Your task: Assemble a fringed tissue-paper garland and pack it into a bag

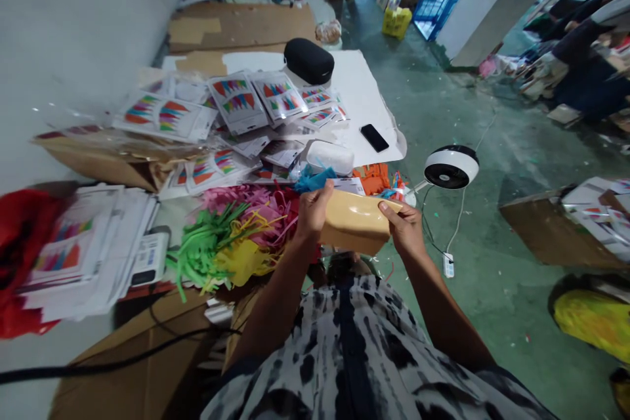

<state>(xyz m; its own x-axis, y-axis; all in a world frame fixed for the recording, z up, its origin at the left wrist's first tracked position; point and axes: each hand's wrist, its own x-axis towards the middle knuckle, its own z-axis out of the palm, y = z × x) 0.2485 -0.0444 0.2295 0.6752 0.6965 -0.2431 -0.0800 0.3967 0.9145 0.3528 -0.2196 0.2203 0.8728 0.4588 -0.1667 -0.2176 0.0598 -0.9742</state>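
My left hand grips the left end of a glossy tan rectangular piece, its thumb along the upper corner. At the right end, my right hand pinches the same piece with the thumb on top. The piece is held in front of my body, and I cannot tell whether it is a folded sheet or a packet. Close to my left hand are blue tissue strips. Orange tissue lies just beyond the tan piece. To the left are green fringe strips, yellow tissue and pink strips.
Printed packets are heaped beyond the strips, near a black case and a phone. A white fan stands right, its cable running to a power strip. A cardboard box sits farther right.
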